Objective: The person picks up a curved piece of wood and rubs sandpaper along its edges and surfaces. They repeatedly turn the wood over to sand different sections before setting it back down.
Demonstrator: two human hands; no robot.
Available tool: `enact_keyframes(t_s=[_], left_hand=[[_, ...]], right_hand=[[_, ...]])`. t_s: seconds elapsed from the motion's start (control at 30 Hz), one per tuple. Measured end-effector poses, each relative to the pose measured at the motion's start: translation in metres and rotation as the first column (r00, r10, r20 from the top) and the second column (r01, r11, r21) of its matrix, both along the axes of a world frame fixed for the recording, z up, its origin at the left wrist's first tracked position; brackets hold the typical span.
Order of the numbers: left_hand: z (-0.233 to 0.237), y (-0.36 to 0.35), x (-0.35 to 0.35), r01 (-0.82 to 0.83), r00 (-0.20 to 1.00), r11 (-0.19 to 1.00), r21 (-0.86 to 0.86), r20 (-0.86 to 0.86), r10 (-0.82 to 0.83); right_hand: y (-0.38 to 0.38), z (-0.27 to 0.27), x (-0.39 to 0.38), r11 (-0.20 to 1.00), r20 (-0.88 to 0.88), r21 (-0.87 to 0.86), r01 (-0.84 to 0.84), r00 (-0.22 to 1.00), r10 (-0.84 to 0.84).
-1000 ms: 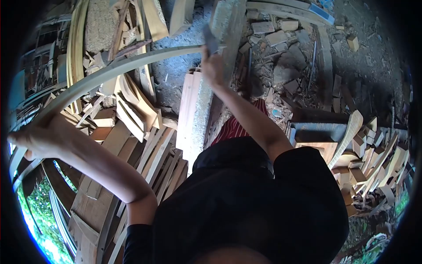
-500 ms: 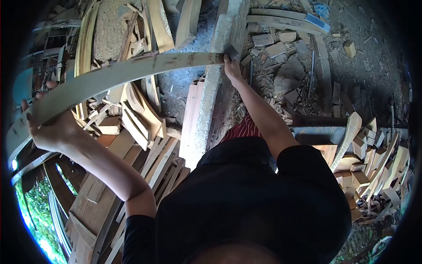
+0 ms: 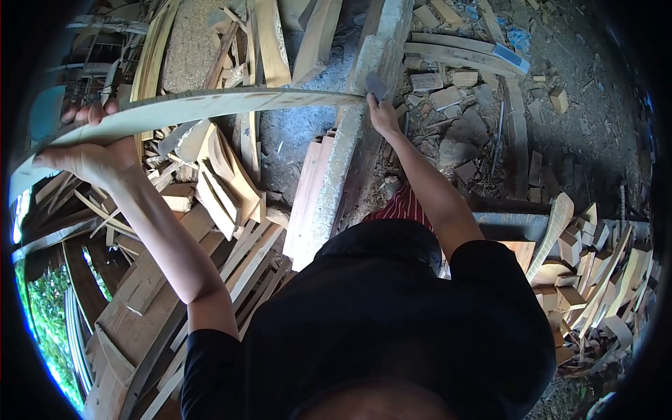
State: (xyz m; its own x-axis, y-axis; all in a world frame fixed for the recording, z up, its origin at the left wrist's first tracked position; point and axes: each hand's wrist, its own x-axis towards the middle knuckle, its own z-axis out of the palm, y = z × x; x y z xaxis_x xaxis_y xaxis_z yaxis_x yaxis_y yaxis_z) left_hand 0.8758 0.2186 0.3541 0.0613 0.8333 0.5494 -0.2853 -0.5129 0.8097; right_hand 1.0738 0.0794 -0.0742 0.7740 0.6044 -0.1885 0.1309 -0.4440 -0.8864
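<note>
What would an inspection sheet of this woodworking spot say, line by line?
Surface: no bench; dirt ground, with a concrete beam lying across it.
Job's things: long curved wooden strip, its far end at the beam; small grey block at that end.
Clutter: wood offcuts heaped left and right; rubble.
Hands: left hand grips the strip; right hand holds the block.
Cables: nothing seen.
Surroundings: outdoors, greenery lower left.

Daylight, even, soft shadows on ground at right. Heavy fisheye bend; black vignette rings frame. Blown-out glare near left edge. Centre sharp, rim soft.
</note>
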Motion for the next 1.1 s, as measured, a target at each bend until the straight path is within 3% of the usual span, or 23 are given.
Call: enact_keyframes(t_s=[0.1,0.17,0.27,0.33,0.4,0.43,0.47,0.5,0.6,0.63,0.67,0.7,0.73,0.77,0.8,0.87,0.9,0.93,0.97,1.0,1.03,1.07,1.1], left_hand=[[-0.002,-0.003,0.003,-0.002,1.0,0.999,0.038,0.02,0.002],[-0.004,-0.007,0.01,-0.036,0.999,0.998,0.056,0.033,0.034],[-0.01,-0.005,0.008,-0.043,0.995,0.999,0.024,0.087,0.04],[-0.008,0.002,0.004,-0.03,0.999,0.997,0.078,0.035,0.027],[-0.008,0.0,0.004,0.001,0.998,0.997,0.074,0.069,-0.006],[-0.008,-0.001,0.002,0.025,0.996,0.999,0.039,0.079,-0.029],[-0.007,-0.001,0.0,0.055,0.995,0.998,0.007,0.089,-0.055],[-0.007,-0.001,-0.004,0.117,0.987,0.993,-0.006,0.112,-0.115],[-0.008,-0.003,-0.001,0.069,0.991,0.997,0.034,0.112,-0.072],[-0.008,-0.004,0.001,0.072,0.99,0.997,0.026,0.121,-0.075],[-0.007,-0.006,0.001,0.075,0.989,0.997,0.019,0.124,-0.077],[-0.005,-0.008,0.002,0.077,0.991,0.997,0.012,0.113,-0.078],[-0.005,-0.009,0.003,0.08,0.991,0.997,0.005,0.103,-0.08],[-0.006,-0.009,0.003,0.105,0.988,0.994,0.019,0.108,-0.107],[-0.005,-0.009,0.004,0.108,0.988,0.994,0.013,0.107,-0.109],[-0.001,-0.008,0.003,0.235,0.968,0.972,0.018,0.087,-0.235],[-0.002,0.0,-0.003,0.256,0.964,0.967,0.008,0.07,-0.256],[-0.004,0.007,-0.011,0.247,0.966,0.969,0.012,0.072,-0.248],[-0.008,0.014,-0.018,0.525,0.85,0.85,0.049,0.01,-0.526],[-0.01,0.019,-0.024,0.757,0.654,0.651,0.061,-0.065,-0.754],[-0.01,0.023,-0.027,0.835,0.551,0.549,0.038,-0.057,-0.833],[-0.007,0.022,-0.03,0.853,0.521,0.522,0.002,-0.049,-0.852],[-0.006,0.011,-0.026,0.635,0.772,0.771,0.044,-0.024,-0.635]], right_hand=[[0.017,0.02,-0.013,0.993,-0.077,-0.062,-0.096,0.993,0.091],[0.021,0.077,-0.044,0.982,-0.079,0.168,-0.085,0.992,0.099],[0.01,0.186,-0.09,0.775,-0.007,0.619,-0.127,0.986,0.167],[0.025,0.185,-0.096,0.673,0.222,0.736,-0.073,0.965,-0.138],[0.024,0.142,-0.088,0.807,0.017,0.576,-0.128,0.989,0.144],[0.02,0.126,-0.076,0.822,-0.025,0.561,-0.092,0.991,0.128],[0.027,0.083,-0.064,0.9,0.002,0.421,-0.111,0.993,0.121],[0.02,0.086,-0.053,0.958,-0.039,0.279,-0.068,0.996,0.082],[0.029,0.115,-0.07,0.955,-0.13,0.286,-0.076,0.985,0.117],[0.025,0.156,-0.086,0.814,-0.093,0.579,-0.038,0.989,0.113],[0.021,0.192,-0.097,0.787,-0.038,0.602,-0.139,0.979,0.201],[0.013,0.237,-0.103,0.734,-0.123,0.668,-0.124,0.954,0.273],[0.022,0.252,-0.107,0.558,0.35,0.794,-0.24,0.932,-0.097],[0.023,0.262,-0.112,0.58,0.352,0.766,-0.275,0.936,-0.022],[0.02,0.257,-0.11,0.586,0.35,0.763,-0.272,0.936,-0.022],[0.012,0.237,-0.095,0.621,0.017,0.755,-0.21,0.953,0.302],[0.01,0.213,-0.081,0.74,-0.113,0.64,-0.206,0.928,0.356],[0.021,0.161,-0.068,0.923,-0.175,0.26,-0.283,0.926,0.333],[0.022,0.108,-0.058,0.939,-0.052,0.215,-0.267,0.958,0.284],[0.023,0.069,-0.049,0.973,0.011,0.105,-0.205,0.979,0.205],[0.018,0.05,-0.042,0.977,0.075,0.077,-0.198,0.978,0.193],[0.016,0.04,-0.037,0.98,0.141,0.052,-0.192,0.973,0.183],[0.019,0.037,-0.033,0.978,0.143,0.063,-0.199,0.972,0.188]])
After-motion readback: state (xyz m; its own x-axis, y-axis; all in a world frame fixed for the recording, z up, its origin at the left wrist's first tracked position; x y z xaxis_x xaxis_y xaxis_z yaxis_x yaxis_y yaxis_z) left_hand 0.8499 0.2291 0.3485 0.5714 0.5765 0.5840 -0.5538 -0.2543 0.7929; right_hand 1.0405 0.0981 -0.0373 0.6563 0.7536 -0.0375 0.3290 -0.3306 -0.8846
